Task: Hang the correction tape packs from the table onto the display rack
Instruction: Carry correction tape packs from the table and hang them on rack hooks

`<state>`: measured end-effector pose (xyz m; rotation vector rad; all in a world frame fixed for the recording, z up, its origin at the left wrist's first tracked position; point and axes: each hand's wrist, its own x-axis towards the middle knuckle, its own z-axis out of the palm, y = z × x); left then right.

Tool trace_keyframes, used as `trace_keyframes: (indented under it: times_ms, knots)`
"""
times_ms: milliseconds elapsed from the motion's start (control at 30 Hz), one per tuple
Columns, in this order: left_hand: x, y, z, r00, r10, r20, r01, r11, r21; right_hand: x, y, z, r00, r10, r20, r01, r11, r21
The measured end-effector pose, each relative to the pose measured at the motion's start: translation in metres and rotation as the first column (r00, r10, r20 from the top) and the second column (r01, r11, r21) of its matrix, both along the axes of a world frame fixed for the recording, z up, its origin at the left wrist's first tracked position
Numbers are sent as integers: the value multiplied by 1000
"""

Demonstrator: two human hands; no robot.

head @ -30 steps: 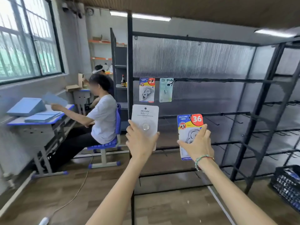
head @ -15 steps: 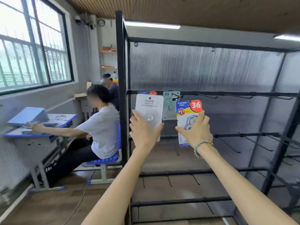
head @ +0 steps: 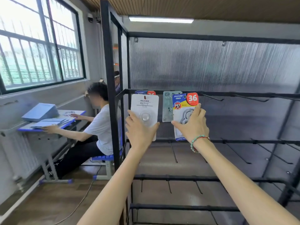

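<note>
While both arms reach toward the rack (head: 211,95), the left hand (head: 139,130) grips a white pack (head: 144,105); the right hand (head: 193,125) pinches a blue pack (head: 181,104).

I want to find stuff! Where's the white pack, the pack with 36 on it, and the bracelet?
white pack (head: 144,103): head view, printed upper card.
pack with 36 (head: 192,98): head view, red badge.
bracelet (head: 197,138): head view, beads on right wrist.

Black metal display rack (head: 112,95), ribbed translucent back panel, horizontal bars with peg hooks. On top bar: a blue-and-red carded pack (head: 144,92) and a pale teal carded pack (head: 167,108), side by side.
</note>
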<state>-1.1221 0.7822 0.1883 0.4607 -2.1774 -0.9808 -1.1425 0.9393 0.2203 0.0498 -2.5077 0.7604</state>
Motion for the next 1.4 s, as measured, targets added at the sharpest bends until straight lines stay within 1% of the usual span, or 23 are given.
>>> trace_keyframes:
  times_ms: [133, 233, 600, 700, 833, 1033, 1267, 1400]
  knots:
    - [-4, 2, -3, 1000, 6, 3, -6, 1000, 3, -1, 2, -3, 1000, 21, -21, -21, 1000, 4]
    - [-7, 2, -1, 1000, 24, 13, -24, 1000, 0, -1, 1, -8, 999, 36, -8, -35, 999, 34]
    - [-16, 8, -2, 998, 63, 18, -63, 998, 11, -8, 4, -10, 996, 73, -47, -69, 993, 94]
    - [-16, 10, -2, 997, 71, 11, -72, 997, 24, -11, 5, -7, 995, 90, -32, -86, 991, 106]
    - [-16, 11, -3, 997, 79, 7, -79, 996, 29, -21, 4, -5, 996, 87, 29, -90, 987, 131]
    - [-29, 4, -7, 999, 53, 5, -53, 998, 45, -42, -5, -11, 997, 66, 28, -68, 992, 102]
    - [-72, -5, -7, 1000, 4, 31, -7, 997, 79, -90, -25, -16, 999, 25, 32, -26, 999, 39]
    - [-99, -11, -10, 1000, -4, 13, 2, 996, 88, -116, -38, -21, 1000, -1, 19, 1, 1000, -3]
